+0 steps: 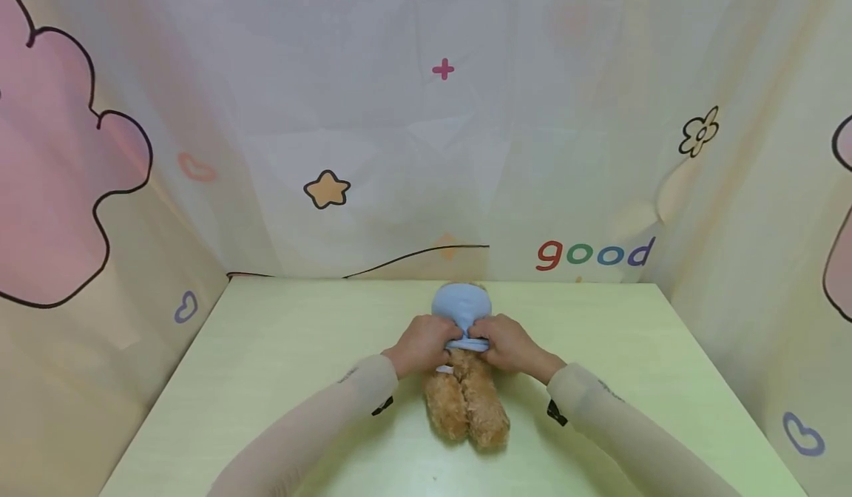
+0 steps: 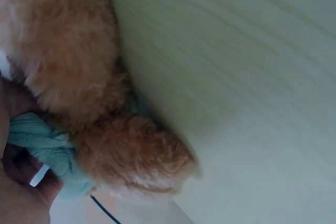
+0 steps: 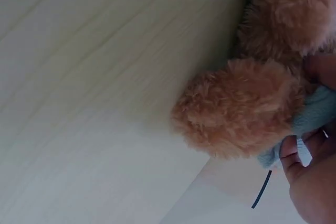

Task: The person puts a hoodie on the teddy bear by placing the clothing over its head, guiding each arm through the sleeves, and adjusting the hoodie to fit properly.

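A brown furry plush toy (image 1: 484,408) lies on the table with its two legs toward me. A light blue cloth garment (image 1: 461,303) covers its upper end, so the head is hidden. My left hand (image 1: 424,343) grips the left side of the garment's lower edge, while my right hand (image 1: 512,343) pinches the right side. In the left wrist view the bunched blue cloth (image 2: 65,153) sits between my fingers, against the brown fur (image 2: 79,35). A furry limb (image 3: 239,108) sticks out beside the cloth in the right wrist view. A small white tag (image 1: 444,369) shows near my left hand.
The pale green table (image 1: 299,334) ends at a printed curtain (image 1: 399,149) just behind the toy. More curtain hangs on the left (image 1: 153,260) and right (image 1: 752,260) sides.
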`<state>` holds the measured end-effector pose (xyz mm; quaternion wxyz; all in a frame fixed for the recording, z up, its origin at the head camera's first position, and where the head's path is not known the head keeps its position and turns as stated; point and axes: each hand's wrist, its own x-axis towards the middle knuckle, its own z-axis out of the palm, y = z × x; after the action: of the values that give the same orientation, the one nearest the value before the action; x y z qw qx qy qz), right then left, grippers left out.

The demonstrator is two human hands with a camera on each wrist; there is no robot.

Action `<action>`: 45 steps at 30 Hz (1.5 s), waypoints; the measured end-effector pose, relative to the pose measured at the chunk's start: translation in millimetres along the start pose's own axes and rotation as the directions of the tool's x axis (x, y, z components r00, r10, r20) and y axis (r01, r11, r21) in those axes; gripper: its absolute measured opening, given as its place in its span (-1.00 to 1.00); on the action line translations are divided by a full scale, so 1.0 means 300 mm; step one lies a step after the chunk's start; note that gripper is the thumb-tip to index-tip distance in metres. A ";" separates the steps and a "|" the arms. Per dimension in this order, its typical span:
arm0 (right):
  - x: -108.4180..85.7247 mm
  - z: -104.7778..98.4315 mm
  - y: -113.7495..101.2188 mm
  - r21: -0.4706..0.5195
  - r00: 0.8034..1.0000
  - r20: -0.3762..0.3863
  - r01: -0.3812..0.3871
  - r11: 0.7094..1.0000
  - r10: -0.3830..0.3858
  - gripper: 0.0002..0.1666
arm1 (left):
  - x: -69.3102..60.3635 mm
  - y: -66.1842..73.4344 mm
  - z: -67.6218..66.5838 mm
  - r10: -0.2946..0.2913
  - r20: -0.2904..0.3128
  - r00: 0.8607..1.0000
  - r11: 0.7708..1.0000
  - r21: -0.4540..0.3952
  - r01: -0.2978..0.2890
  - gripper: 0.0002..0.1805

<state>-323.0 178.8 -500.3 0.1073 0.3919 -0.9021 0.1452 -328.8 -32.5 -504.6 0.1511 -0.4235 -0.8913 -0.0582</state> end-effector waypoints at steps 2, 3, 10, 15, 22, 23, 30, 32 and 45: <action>0.001 -0.005 -0.005 -0.024 1.000 0.006 0.003 1.000 -0.003 -0.67 | 0.000 -0.001 0.004 -0.017 0.004 1.000 1.000 -0.023 0.017 -0.68; 0.001 -0.012 -0.007 -0.019 1.000 0.014 -0.016 1.000 0.016 -0.69 | -0.002 -0.007 0.006 -0.038 0.014 0.999 0.999 -0.038 0.038 -0.69; -0.012 -0.105 0.057 0.304 0.982 0.070 -0.190 0.933 0.177 -0.84 | -0.023 -0.083 -0.059 -0.185 0.195 0.963 0.876 -0.412 0.252 -0.92; 0.055 -0.146 0.126 0.414 0.918 0.018 -0.367 0.833 0.395 -0.69 | 0.020 -0.153 -0.080 -0.308 0.185 0.933 0.710 -0.608 0.355 -0.75; 0.134 -0.109 0.177 0.455 0.830 0.339 -0.557 0.695 0.443 -0.28 | 0.082 -0.218 -0.016 -0.416 0.437 0.798 0.351 -0.732 0.584 -0.20; 0.138 -0.107 0.181 0.474 0.816 0.383 -0.576 0.666 0.433 -0.22 | 0.086 -0.226 -0.007 -0.390 0.492 0.778 0.290 -0.737 0.611 -0.15; 0.141 -0.109 0.220 0.535 0.764 0.516 -0.640 0.551 0.386 -0.15 | 0.098 -0.250 -0.007 -0.272 0.590 0.760 0.162 -0.750 0.641 -0.19; 0.142 -0.114 0.220 0.523 0.764 0.518 -0.639 0.563 0.385 -0.20 | 0.100 -0.249 -0.013 -0.288 0.582 0.760 0.186 -0.745 0.641 -0.20; 0.169 -0.124 0.171 0.391 0.819 0.428 -0.548 0.740 0.381 -0.47 | 0.118 -0.224 -0.003 -0.299 0.500 0.813 0.320 -0.750 0.579 -0.60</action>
<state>-391.9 190.8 -459.2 -0.1855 0.1832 -0.9076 0.3291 -401.5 -49.3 -490.7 -0.2340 -0.1805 -0.8207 -0.4890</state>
